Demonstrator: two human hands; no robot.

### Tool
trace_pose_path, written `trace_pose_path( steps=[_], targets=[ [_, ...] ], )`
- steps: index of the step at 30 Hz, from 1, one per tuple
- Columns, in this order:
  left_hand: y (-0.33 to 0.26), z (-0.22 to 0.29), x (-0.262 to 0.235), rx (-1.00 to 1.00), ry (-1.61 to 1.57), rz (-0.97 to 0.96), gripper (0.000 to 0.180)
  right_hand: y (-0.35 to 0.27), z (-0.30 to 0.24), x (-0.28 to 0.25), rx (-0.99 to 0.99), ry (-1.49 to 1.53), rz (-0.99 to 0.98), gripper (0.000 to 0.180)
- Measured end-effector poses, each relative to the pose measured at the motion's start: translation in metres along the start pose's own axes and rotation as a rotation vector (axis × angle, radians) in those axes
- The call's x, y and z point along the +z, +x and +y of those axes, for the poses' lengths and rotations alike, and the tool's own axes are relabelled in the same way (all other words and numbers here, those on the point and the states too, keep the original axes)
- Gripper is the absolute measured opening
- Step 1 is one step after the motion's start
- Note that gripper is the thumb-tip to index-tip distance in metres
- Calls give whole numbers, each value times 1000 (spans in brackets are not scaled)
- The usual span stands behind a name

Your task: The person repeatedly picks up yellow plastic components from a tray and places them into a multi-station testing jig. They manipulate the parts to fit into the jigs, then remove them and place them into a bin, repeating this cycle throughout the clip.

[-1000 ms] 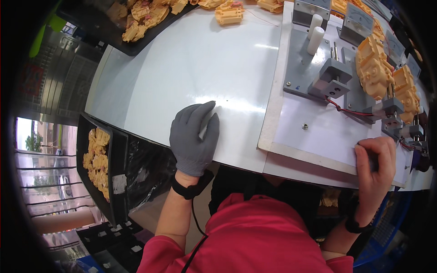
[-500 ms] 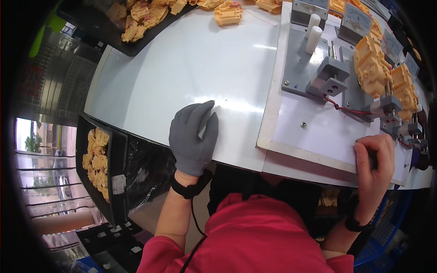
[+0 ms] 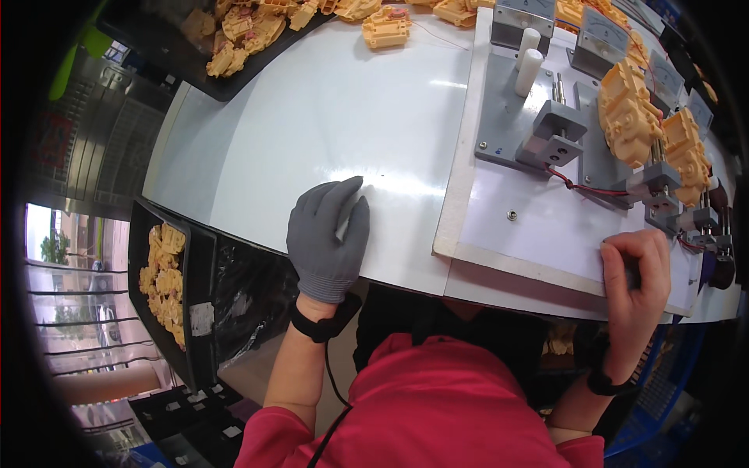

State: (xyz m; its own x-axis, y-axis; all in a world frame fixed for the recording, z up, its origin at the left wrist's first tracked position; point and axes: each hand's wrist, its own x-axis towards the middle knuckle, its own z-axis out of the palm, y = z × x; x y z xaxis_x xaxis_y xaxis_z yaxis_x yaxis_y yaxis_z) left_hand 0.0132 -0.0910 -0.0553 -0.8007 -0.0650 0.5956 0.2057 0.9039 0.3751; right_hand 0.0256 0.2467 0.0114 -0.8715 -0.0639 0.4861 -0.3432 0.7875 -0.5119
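Note:
My left hand [image 3: 328, 234], in a grey knit glove, rests on the white tabletop [image 3: 312, 117]. Its fingers are loosely bent, the thumb stands apart from them, and nothing shows in its grasp. Bare and curled, my right hand [image 3: 641, 269] lies at the near edge of the white board [image 3: 530, 242] on the right. Its thumb and index fingertips meet; I see nothing held between them. Beyond that hand, two yellow-orange plastic housings [image 3: 626, 117] sit on metal test fixtures. Closer to the board's left side, a grey fixture [image 3: 558, 132] carries no housing.
White posts [image 3: 529, 72] and dial meters [image 3: 599, 43] stand at the board's far side. One housing [image 3: 386, 30] lies on the far tabletop. A black tray [image 3: 226, 87] of housings is at the far left; another bin [image 3: 201, 312] hangs lower left. A screw [image 3: 512, 215] sits in the board.
The whole view has shifted slightly, so the board and fixtures appear a little farther left. Both hands keep the same pose and place.

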Motion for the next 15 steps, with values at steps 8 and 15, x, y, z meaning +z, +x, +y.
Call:
trace_pose_path(
  steps=[8, 15],
  targets=[
    [1, 3, -2, -23, -11, -15, 24, 0, -1, 1, 12, 10, 0, 11],
    [0, 2, -1, -22, -24, -9, 24, -1, -1, 0, 25, 8, -9, 11]
  ],
)
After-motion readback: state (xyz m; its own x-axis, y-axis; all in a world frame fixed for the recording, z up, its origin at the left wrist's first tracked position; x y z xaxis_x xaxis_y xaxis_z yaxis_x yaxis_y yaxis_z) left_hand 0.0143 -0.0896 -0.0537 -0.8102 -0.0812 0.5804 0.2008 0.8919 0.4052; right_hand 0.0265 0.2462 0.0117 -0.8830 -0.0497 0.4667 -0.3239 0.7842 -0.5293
